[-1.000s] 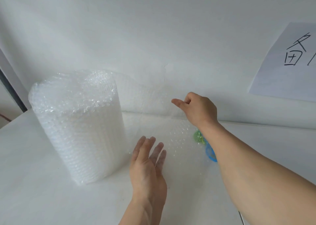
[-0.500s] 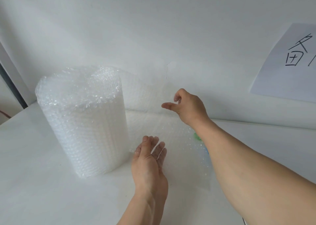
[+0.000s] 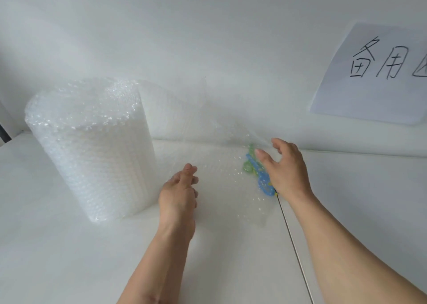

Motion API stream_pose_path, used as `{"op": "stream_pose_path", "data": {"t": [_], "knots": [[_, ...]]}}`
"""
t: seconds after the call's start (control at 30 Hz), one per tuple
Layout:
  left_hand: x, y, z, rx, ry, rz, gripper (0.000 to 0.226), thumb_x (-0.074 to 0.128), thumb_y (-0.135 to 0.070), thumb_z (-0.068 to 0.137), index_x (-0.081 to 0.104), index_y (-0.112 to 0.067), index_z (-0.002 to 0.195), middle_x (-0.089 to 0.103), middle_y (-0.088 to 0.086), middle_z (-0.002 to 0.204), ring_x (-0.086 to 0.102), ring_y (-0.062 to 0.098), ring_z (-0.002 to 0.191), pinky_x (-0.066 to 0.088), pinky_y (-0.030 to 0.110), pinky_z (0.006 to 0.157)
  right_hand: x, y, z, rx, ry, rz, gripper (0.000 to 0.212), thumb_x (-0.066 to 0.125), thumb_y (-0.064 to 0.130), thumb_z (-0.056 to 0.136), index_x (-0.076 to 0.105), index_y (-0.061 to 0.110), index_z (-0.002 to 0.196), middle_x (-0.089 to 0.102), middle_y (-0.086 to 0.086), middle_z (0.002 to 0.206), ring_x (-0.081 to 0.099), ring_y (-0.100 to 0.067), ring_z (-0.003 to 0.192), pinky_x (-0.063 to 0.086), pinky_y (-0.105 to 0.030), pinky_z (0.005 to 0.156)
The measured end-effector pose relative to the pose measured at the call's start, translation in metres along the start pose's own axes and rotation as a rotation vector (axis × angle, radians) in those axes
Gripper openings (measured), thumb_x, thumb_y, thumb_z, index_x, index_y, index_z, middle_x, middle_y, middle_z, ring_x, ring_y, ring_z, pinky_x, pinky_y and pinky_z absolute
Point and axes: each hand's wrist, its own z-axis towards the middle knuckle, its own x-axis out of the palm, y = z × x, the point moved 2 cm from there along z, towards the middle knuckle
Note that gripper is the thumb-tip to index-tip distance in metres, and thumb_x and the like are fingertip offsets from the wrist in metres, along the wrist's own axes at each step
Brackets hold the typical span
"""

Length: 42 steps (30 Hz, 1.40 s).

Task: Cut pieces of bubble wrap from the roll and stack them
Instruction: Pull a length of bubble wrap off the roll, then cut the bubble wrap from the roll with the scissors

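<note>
While the roll stands upright, both hands rest over the loose sheet pulled from it.

From the head view, the roll of bubble wrap (image 3: 89, 149) stands on end at the left of the white counter (image 3: 46, 246), and its loose sheet (image 3: 219, 165) runs rightward from the roll, partly rising against the wall (image 3: 208, 38) and partly lying flat on the counter. The left hand (image 3: 179, 193) lies on the sheet just right of the roll, its fingers (image 3: 189, 169) loosely curled and grasping nothing. The right hand (image 3: 283, 167) hovers at the sheet's far right edge, fingers spread and released; whether they touch the sheet cannot be told. Blue and green scissors (image 3: 256, 169) lie under the clear sheet, just beside that hand. A paper sign (image 3: 374, 77) with handwritten characters hangs on the wall at the right.
</note>
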Motion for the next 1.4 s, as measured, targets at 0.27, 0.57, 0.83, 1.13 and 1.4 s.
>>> {"op": "stream_pose_path", "data": {"t": [0.27, 0.57, 0.83, 1.13, 1.4], "knots": [[0.002, -0.002, -0.003, -0.004, -0.050, -0.139, 0.022, 0.053, -0.036, 0.099, 0.065, -0.019, 0.105, 0.059, 0.003, 0.088, 0.043, 0.012, 0.051, 0.037, 0.024, 0.045, -0.011, -0.029, -0.021, 0.104, 0.182, -0.319, 0.038, 0.058, 0.049, 0.090, 0.067, 0.021, 0.114, 0.060, -0.006, 0.113, 0.052, -0.028, 0.113, 0.045, -0.033, 0.082], [0.008, 0.006, -0.001, -0.051, 0.048, -0.170, 0.025, 0.051, -0.035, 0.100, 0.060, -0.012, 0.105, 0.063, 0.010, 0.100, 0.055, 0.018, 0.065, 0.048, 0.029, 0.057, -0.014, -0.022, -0.030, 0.123, 0.260, -0.374, 0.043, 0.062, 0.048, 0.087, 0.062, 0.027, 0.124, 0.051, -0.004, 0.116, 0.055, -0.026, 0.106, 0.044, -0.031, 0.075], [0.008, 0.006, -0.004, 0.021, 0.047, -0.133, 0.029, 0.051, -0.035, 0.100, 0.059, -0.008, 0.107, 0.066, 0.012, 0.099, 0.060, 0.021, 0.068, 0.053, 0.031, 0.059, -0.019, -0.005, -0.028, 0.148, 0.356, -0.443, 0.038, 0.065, 0.039, 0.084, 0.061, 0.028, 0.120, 0.067, 0.000, 0.105, 0.062, -0.024, 0.093, 0.040, -0.027, 0.066], [0.014, 0.011, -0.005, 0.072, 0.035, -0.029, 0.029, 0.051, -0.031, 0.101, 0.063, -0.006, 0.095, 0.058, 0.008, 0.082, 0.055, 0.017, 0.060, 0.054, 0.027, 0.051, -0.024, -0.009, -0.030, 0.346, 0.379, 0.054, 0.016, 0.059, 0.013, 0.086, 0.057, 0.015, 0.101, 0.068, -0.008, 0.086, 0.072, -0.024, 0.061, 0.058, -0.037, 0.067], [0.016, 0.011, -0.002, 0.012, 0.080, 0.016, 0.028, 0.054, -0.030, 0.099, 0.067, -0.006, 0.102, 0.054, 0.007, 0.080, 0.056, 0.017, 0.064, 0.054, 0.028, 0.056, -0.026, 0.005, -0.068, 0.490, 0.290, 0.654, 0.025, 0.078, 0.019, 0.081, 0.067, 0.010, 0.103, 0.067, -0.004, 0.076, 0.064, -0.015, 0.048, 0.052, -0.025, 0.048]]}}
